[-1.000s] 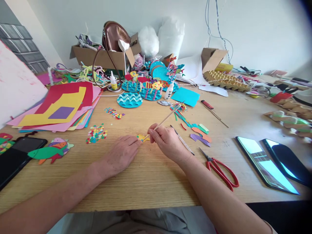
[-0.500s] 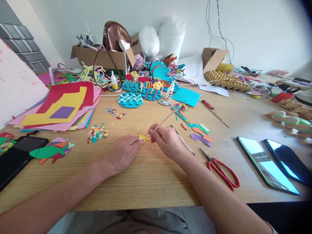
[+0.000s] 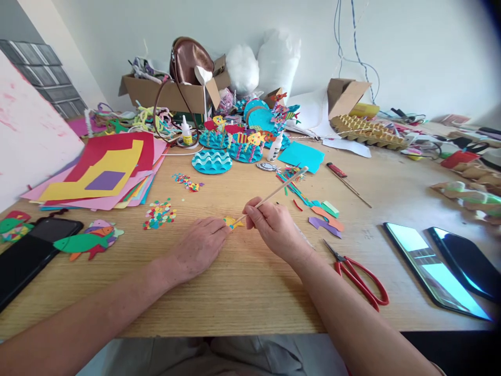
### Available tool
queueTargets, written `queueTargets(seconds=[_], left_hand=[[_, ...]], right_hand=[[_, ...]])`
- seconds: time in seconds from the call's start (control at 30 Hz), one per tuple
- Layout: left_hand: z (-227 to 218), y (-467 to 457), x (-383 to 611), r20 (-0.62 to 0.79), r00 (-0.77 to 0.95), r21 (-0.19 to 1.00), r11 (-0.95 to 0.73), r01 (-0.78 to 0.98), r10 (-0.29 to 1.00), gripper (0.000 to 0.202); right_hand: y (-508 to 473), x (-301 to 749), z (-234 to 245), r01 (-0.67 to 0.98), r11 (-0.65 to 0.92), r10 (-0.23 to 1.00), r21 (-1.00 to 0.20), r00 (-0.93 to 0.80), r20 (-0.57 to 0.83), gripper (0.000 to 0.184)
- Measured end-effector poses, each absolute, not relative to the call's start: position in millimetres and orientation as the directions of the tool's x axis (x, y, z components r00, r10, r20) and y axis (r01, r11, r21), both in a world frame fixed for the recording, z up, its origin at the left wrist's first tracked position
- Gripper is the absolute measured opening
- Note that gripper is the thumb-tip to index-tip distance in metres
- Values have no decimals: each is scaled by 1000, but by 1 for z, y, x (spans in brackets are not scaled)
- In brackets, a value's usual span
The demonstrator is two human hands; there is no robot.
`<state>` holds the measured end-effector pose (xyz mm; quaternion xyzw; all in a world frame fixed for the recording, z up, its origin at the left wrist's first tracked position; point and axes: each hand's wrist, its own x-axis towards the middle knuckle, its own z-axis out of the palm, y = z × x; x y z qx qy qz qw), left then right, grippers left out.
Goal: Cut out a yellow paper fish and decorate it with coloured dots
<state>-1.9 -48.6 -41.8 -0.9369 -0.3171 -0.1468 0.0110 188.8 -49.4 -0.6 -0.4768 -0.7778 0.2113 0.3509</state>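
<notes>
My right hand (image 3: 276,227) is closed in a pinch around a thin wooden stick (image 3: 284,185). The stick's lower tip touches a small yellow paper fish (image 3: 238,222) lying on the table, with a blue dot by the tip. My left hand (image 3: 201,243) lies flat, its fingertips on the left edge of the fish, which they partly cover. Left of that hand is a scatter of coloured paper dots (image 3: 159,214). Red-handled scissors (image 3: 358,277) rest to the right of my right forearm. A pen (image 3: 303,233) is mostly hidden behind my right hand.
Coloured paper sheets (image 3: 97,177) are stacked at the left, near a green paper fish (image 3: 80,243) and a black phone (image 3: 39,256). Glue bottles (image 3: 275,147) and blue wavy bases (image 3: 212,162) stand farther back. Two more phones (image 3: 430,266) lie at the right.
The stick's tip has shifted slightly on the yellow fish, and a blue dot now shows there. My left hand stays in place. The whole view has shifted a little.
</notes>
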Motion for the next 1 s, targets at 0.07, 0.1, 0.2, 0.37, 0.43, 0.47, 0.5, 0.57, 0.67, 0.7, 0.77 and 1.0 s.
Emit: queueTargets(seconds=[0.07,0.1,0.2,0.37,0.43,0.47,0.5,0.57,0.67,0.7,0.77,1.0], left_hand=[[-42,-49,-2,281,758,71,-800,595,589,27],[-43,-49,-3,282,760,69,-803,593,585,26],[-43,-49,-4,292,761,69,-807,587,579,27],[-41,-49,-9,326,756,115,-818,564,568,28],[-41,-49,-11,337,762,124,-828,547,554,27],[-41,-49,-11,337,766,122,-832,541,547,27],[-41,-49,-11,337,770,116,-836,537,542,27],[-41,-50,-11,331,774,103,-836,539,539,26],[-35,-53,-10,314,773,109,-830,547,551,26],[-32,-54,-11,313,769,118,-827,550,557,25],[-24,-56,-17,332,752,133,-818,560,569,22],[12,-36,-88,403,452,248,-571,783,796,15]], right_hand=[[-49,188,-1,601,459,888,-655,-325,325,32],[-49,187,-2,604,458,889,-652,-331,318,33],[-49,187,-2,609,448,893,-654,-331,305,33],[-50,187,0,616,444,895,-650,-339,290,33],[-50,188,0,617,446,894,-649,-338,293,33],[-50,189,0,615,449,893,-648,-334,303,33],[-50,190,0,610,455,890,-648,-326,317,33],[-51,192,-1,600,469,883,-648,-300,361,34],[-52,195,-1,602,482,871,-637,-248,425,34],[-53,196,-1,611,479,869,-630,-231,437,34],[-53,199,-1,633,466,870,-618,-200,451,35],[-50,203,-2,637,465,867,-615,-187,462,35]])
